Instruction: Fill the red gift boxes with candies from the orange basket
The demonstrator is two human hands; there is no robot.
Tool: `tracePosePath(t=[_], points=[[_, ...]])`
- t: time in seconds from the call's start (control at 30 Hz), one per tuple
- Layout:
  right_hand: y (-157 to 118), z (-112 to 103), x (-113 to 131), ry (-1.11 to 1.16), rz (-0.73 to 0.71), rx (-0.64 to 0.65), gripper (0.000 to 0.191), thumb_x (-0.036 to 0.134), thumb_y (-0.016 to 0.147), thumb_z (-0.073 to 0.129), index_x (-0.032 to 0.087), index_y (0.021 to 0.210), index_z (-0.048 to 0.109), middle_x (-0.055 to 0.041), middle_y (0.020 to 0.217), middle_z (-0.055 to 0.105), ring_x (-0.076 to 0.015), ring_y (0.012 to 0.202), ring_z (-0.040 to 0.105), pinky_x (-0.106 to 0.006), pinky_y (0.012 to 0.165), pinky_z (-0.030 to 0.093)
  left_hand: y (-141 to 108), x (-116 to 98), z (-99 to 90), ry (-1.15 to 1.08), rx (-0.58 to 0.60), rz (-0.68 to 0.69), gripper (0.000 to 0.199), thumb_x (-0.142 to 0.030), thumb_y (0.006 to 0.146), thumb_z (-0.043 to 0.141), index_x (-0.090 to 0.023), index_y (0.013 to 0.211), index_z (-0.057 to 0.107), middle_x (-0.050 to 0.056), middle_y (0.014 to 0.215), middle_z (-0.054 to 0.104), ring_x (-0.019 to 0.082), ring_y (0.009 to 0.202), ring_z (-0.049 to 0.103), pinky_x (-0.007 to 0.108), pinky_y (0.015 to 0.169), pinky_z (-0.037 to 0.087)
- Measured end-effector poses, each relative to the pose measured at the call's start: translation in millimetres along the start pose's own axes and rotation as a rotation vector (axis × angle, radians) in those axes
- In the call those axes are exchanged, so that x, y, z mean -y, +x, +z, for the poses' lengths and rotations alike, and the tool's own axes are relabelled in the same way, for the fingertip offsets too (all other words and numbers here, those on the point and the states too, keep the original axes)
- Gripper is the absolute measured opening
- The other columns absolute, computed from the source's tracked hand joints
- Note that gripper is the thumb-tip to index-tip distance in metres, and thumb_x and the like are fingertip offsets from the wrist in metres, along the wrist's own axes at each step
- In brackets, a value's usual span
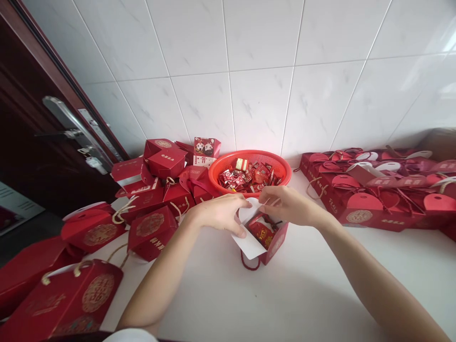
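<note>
An opened red gift box [277,243] stands on the white table in front of me, with red wrapped sweets [261,232] inside and a dark red cord loop [250,266] at its near side. My left hand [223,213] grips the box's left side, its thumb on a white inner flap [251,244] and its fingers at the back flap. From the right, my right hand [287,204] has its fingers bent in at the back flap, on the upper edge. Part of the box's far side is hidden behind both hands.
Behind the box, a red plastic basket [285,178] holds many wrapped sweets. Red gift boxes [151,228] with rope handles are heaped on the left; closed ones [370,209] stand in rows on the right. A tiled wall [260,104] backs the table; a dark door [32,95] is at left.
</note>
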State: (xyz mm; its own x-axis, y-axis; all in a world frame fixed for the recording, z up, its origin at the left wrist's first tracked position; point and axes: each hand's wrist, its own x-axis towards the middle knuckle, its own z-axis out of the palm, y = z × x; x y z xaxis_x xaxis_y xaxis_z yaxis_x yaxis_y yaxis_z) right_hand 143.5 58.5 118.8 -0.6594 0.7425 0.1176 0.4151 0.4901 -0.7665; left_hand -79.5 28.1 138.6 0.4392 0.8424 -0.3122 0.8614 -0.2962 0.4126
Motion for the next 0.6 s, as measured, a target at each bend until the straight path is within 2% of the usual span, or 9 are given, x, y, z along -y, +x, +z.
tracePosePath(t=[0.13,0.2,0.27,0.37,0.47,0.53,0.6], points=[[-3.0,4.3,8.7,-0.067,-0.180,0.272,0.018,0.020,0.090,0.053,0.021,0.076,0.064,0.0002,0.073,0.065,-0.0138,0.064,0.057,-0.027,0.058,0.043,0.2,0.1,0.7,0.003,0.007,0.010,0.067,-0.042,0.065,0.076,-0.022,0.127,0.061,0.006,0.120,0.059,0.025,0.103,0.062,0.027,0.076,0.047],[-2.8,9.9,10.3,-0.158,-0.160,0.410,0.030,0.024,0.094,0.049,0.021,0.066,0.059,0.0011,0.065,0.059,-0.0120,0.056,0.050,-0.026,0.052,0.037,-0.3,-0.6,0.7,-0.001,0.013,0.020,0.062,-0.044,0.066,0.076,-0.023,0.122,0.062,0.005,0.118,0.057,0.024,0.100,0.062,0.027,0.074,0.047],[-2.3,12.1,10.3,-0.200,-0.112,0.477,0.039,0.032,0.097,0.048,0.021,0.061,0.056,0.0012,0.061,0.055,-0.0113,0.052,0.046,-0.026,0.048,0.034,-1.4,-2.0,0.5,-0.002,0.017,0.025,0.058,-0.045,0.066,0.077,-0.024,0.118,0.062,0.004,0.118,0.056,0.023,0.100,0.062,0.026,0.072,0.046],[-5.4,0.0,11.6,-0.153,-0.131,0.445,0.036,0.041,0.099,0.046,0.023,0.076,0.067,0.0014,0.064,0.057,-0.0120,0.055,0.049,-0.026,0.050,0.037,-3.7,-5.1,-0.6,0.016,0.012,0.016,0.050,-0.043,0.067,0.076,-0.022,0.111,0.063,0.004,0.112,0.056,0.023,0.100,0.061,0.026,0.071,0.045],[-16.1,-25.5,13.7,-0.045,-0.192,0.350,0.032,0.045,0.098,0.048,0.024,0.102,0.072,-0.0013,0.084,0.069,-0.0159,0.074,0.061,-0.028,0.066,0.049,-5.8,-7.6,-2.1,0.022,-0.003,0.016,0.042,-0.044,0.069,0.075,-0.021,0.104,0.065,0.004,0.109,0.056,0.024,0.100,0.060,0.026,0.072,0.045],[-25.3,-39.6,11.0,-0.012,-0.201,0.278,0.029,0.046,0.092,0.059,0.024,0.105,0.072,-0.0031,0.098,0.072,-0.0195,0.088,0.066,-0.031,0.078,0.052,-6.4,-8.2,-2.5,0.020,-0.010,0.023,0.041,-0.045,0.071,0.074,-0.021,0.103,0.065,0.004,0.107,0.056,0.024,0.101,0.059,0.026,0.072,0.044],[-34.1,-45.8,3.4,-0.036,-0.156,0.191,0.028,0.046,0.083,0.071,0.025,0.101,0.074,-0.0038,0.098,0.073,-0.0216,0.089,0.067,-0.032,0.079,0.053,-6.4,-8.3,-2.0,0.022,-0.014,0.035,0.040,-0.045,0.072,0.073,-0.021,0.104,0.066,0.004,0.105,0.056,0.024,0.098,0.059,0.026,0.069,0.043]])
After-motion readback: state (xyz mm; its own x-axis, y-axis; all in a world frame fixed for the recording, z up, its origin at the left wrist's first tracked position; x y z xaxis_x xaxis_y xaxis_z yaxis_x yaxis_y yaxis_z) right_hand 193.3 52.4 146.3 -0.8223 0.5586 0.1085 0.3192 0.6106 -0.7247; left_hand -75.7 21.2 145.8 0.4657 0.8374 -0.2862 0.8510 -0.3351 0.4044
